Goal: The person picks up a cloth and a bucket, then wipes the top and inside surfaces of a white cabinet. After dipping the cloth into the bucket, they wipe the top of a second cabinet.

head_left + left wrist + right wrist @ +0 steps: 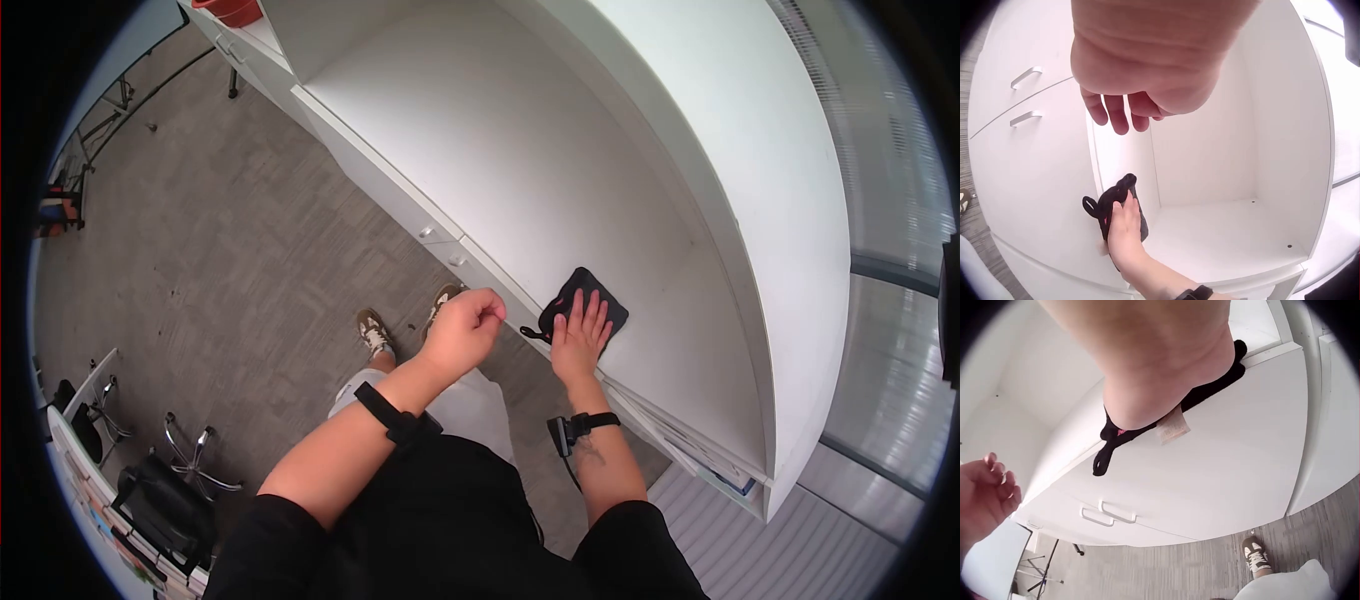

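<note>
A black fabric pouch (617, 312) with a loop lies at the front edge of the white shelf. My right hand (580, 338) rests flat on it, fingers straight and slightly spread. In the right wrist view the pouch (1210, 390) overhangs the edge, its loop and a pale tag (1174, 427) hanging down. My left hand (466, 328) is in the air in front of the cabinet, left of the pouch, holding nothing. Its fingers (1117, 115) hang loosely bent in the left wrist view.
White cabinet doors with handles (1026, 117) lie below the shelf. A curved white panel (790, 200) rises on the far side. Papers (690, 440) sit in a compartment at the right. A red container (232, 10) stands at the upper left; chairs (165, 510) are at the lower left.
</note>
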Demonstrator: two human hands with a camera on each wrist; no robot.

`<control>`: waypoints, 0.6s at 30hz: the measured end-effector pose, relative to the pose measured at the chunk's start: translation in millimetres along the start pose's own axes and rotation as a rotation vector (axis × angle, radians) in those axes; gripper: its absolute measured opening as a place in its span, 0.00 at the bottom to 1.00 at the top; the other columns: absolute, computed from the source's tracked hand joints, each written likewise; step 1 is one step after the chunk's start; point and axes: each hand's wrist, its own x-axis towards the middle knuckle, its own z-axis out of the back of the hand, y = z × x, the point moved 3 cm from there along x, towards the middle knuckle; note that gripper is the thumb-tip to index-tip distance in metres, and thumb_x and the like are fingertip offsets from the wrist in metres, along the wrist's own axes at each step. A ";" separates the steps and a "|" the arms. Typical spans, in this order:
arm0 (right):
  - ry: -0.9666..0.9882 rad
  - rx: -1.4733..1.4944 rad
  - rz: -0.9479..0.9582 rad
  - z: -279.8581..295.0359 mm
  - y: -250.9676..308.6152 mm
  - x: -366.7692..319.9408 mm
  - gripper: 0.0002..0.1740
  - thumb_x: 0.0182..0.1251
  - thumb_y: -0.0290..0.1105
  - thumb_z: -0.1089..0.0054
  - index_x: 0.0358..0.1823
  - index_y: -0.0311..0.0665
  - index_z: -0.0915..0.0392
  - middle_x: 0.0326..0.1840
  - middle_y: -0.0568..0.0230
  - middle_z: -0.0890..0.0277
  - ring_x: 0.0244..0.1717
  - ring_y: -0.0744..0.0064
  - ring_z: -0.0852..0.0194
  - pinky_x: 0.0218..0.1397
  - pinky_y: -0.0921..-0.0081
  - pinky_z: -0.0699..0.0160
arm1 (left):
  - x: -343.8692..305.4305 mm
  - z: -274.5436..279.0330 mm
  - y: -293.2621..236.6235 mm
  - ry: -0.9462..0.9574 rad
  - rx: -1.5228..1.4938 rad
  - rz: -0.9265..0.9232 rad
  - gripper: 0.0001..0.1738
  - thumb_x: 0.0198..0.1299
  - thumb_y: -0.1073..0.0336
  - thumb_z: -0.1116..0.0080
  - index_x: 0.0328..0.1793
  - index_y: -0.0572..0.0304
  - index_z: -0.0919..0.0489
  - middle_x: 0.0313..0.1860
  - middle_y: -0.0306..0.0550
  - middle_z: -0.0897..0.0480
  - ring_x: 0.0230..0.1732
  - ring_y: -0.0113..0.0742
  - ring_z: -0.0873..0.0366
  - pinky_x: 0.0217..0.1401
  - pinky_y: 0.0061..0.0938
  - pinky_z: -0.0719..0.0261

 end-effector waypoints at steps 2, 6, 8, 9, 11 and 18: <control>0.024 -0.031 0.006 -0.1 0.1 2.1 0.34 0.74 0.47 0.63 0.78 0.48 0.55 0.83 0.56 0.68 0.82 0.50 0.76 0.79 0.47 0.79 | -5.6 -5.1 3.3 -0.015 0.012 -0.041 0.04 0.54 0.77 0.48 0.34 0.65 0.23 0.28 0.50 0.21 0.30 0.40 0.22 0.35 0.30 0.25; -0.027 -0.016 -0.003 2.8 -1.4 15.2 0.34 0.74 0.49 0.61 0.78 0.50 0.53 0.82 0.54 0.67 0.81 0.47 0.74 0.78 0.43 0.78 | -20.3 -21.2 17.0 -0.039 0.009 -0.040 0.04 0.54 0.77 0.48 0.34 0.64 0.23 0.28 0.49 0.21 0.31 0.40 0.22 0.35 0.30 0.25; -0.042 0.003 -0.005 5.9 -0.2 45.6 0.35 0.73 0.50 0.61 0.78 0.50 0.55 0.82 0.53 0.66 0.81 0.46 0.75 0.77 0.40 0.80 | -19.7 -32.0 18.7 -0.033 0.032 0.048 0.03 0.54 0.77 0.47 0.34 0.63 0.23 0.28 0.49 0.21 0.31 0.40 0.22 0.35 0.30 0.25; -0.009 -0.038 -0.018 10.8 1.7 64.2 0.35 0.74 0.50 0.62 0.78 0.51 0.54 0.82 0.54 0.66 0.81 0.47 0.74 0.77 0.40 0.76 | -18.8 -38.4 19.6 -0.040 0.031 0.050 0.03 0.54 0.77 0.47 0.34 0.63 0.23 0.28 0.49 0.21 0.31 0.40 0.22 0.35 0.30 0.25; 0.046 0.041 0.019 32.0 8.0 96.1 0.34 0.74 0.51 0.64 0.78 0.51 0.54 0.82 0.56 0.65 0.81 0.48 0.71 0.77 0.40 0.71 | -16.9 -52.9 22.5 -0.010 0.013 0.029 0.03 0.54 0.77 0.48 0.34 0.63 0.23 0.29 0.49 0.21 0.32 0.41 0.22 0.35 0.30 0.25; -0.153 -0.057 0.067 47.6 -6.4 217.9 0.35 0.73 0.55 0.66 0.78 0.54 0.53 0.82 0.57 0.62 0.81 0.50 0.69 0.77 0.41 0.67 | -12.3 -93.8 39.6 -0.112 -0.048 -0.005 0.05 0.55 0.78 0.50 0.35 0.64 0.23 0.30 0.47 0.22 0.32 0.35 0.24 0.35 0.27 0.27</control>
